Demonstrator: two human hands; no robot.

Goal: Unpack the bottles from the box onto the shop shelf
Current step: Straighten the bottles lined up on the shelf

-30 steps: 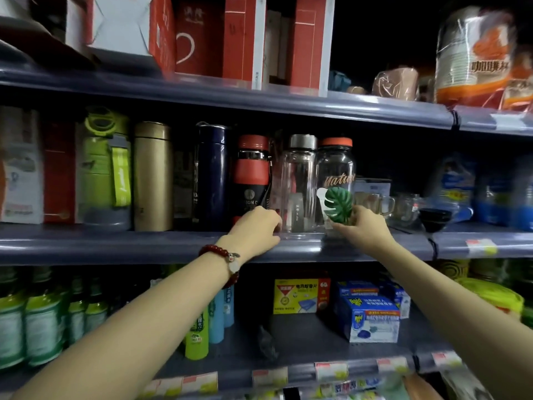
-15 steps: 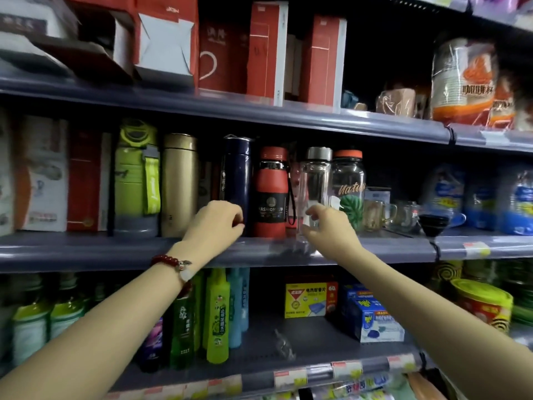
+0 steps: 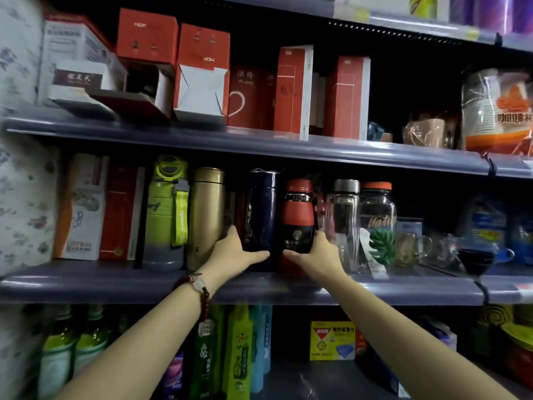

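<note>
Several bottles stand in a row on the middle shelf (image 3: pixel 115 284). My left hand (image 3: pixel 233 254) grips the lower part of the navy blue bottle (image 3: pixel 261 209), thumb across its front. My right hand (image 3: pixel 313 255) grips the base of the red and black bottle (image 3: pixel 298 217) beside it. Both bottles stand upright on the shelf. To their left are a gold flask (image 3: pixel 206 215) and a lime green bottle (image 3: pixel 167 209). To their right stand a clear bottle with a grey cap (image 3: pixel 344 220) and a glass jar with an orange lid (image 3: pixel 377 217).
Red and white boxes (image 3: pixel 202 73) fill the shelf above, some with open flaps. Glass mugs (image 3: pixel 412 249) and a dark bowl (image 3: pixel 476 259) sit right of the jar. Below are green bottles (image 3: pixel 72 350), detergent pouches (image 3: pixel 238 353) and a yellow box (image 3: pixel 331 340).
Both hands moved left along the shelf. The left went from the shelf front to the navy bottle; the right left the clear bottles and took hold of the red and black one.
</note>
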